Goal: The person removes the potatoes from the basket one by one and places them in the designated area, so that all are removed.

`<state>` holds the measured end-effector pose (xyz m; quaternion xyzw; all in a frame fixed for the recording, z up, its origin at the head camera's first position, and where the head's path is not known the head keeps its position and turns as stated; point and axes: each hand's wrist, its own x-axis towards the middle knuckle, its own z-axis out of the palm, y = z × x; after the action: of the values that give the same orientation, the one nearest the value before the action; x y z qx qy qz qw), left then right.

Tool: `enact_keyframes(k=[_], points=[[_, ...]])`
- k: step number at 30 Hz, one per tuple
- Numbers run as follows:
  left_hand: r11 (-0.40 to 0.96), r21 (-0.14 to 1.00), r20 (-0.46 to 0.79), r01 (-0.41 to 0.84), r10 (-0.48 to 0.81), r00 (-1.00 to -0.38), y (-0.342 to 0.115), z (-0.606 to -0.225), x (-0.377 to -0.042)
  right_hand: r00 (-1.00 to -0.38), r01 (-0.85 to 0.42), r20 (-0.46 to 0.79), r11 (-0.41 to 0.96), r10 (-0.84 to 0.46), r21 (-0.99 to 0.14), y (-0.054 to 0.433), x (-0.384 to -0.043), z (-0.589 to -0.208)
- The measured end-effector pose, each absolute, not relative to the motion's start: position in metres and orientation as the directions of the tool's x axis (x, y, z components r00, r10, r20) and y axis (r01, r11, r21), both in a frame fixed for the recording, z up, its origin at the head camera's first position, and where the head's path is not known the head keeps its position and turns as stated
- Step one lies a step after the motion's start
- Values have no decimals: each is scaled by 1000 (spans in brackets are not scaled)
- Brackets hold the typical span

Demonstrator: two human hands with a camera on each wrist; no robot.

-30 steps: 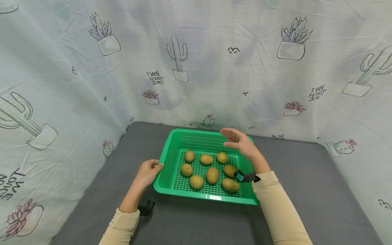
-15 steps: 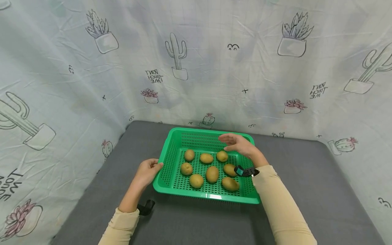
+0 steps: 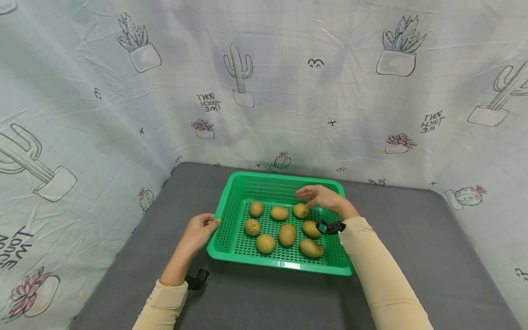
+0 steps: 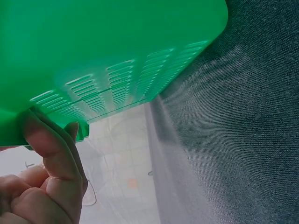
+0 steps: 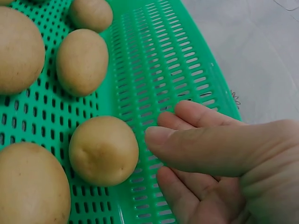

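A green perforated plastic basket sits in front of me, with several potatoes spread over its floor. At its left side my left hand grips the rim; in the left wrist view curled fingers lie against the outer wall. Over the far right part of the basket hovers my right hand, fingers extended and holding nothing. The nearest potato lies just beside its thumb in the right wrist view, with a small gap between them.
The basket stands on a grey cloth-covered table. A pale curtain printed with cacti hangs behind and on both sides. More potatoes lie along the basket's far wall.
My right hand has lowered toward the potato at the basket's far right. The left hand keeps its hold on the rim, and the potatoes have stayed in place.
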<state>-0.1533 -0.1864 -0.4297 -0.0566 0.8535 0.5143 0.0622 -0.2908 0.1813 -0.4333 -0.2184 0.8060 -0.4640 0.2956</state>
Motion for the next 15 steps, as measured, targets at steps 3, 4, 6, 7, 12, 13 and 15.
enact_keyframes(k=[3, 4, 6, 7, 12, 13, 15], points=[[464, 870, -169, -166, -35, -985, -186, -429, -153, -724, -80, -283, 484, -629, -871, 180, -291, -435], [464, 870, -170, -167, -35, -985, -186, -429, -153, -722, -80, -286, 487, -630, -870, 180, -292, -435], [475, 865, -167, -164, -37, -985, -186, -429, -153, -721, -79, -295, 497, -627, -864, 179, -292, -436], [474, 865, -167, -165, -38, -985, -185, -428, -153, -722, -73, -303, 504, -622, -861, 179, -292, -436], [483, 861, -162, -160, -39, -986, -184, -427, -153, -719, -74, -335, 546, -609, -834, 178, -294, -437], [485, 860, -162, -161, -39, -986, -184, -427, -152, -718, -77, -340, 556, -607, -828, 177, -295, -438], [496, 853, -164, -163, -43, -986, -184, -428, -152, -713, -99, -343, 572, -612, -814, 177, -296, -440]])
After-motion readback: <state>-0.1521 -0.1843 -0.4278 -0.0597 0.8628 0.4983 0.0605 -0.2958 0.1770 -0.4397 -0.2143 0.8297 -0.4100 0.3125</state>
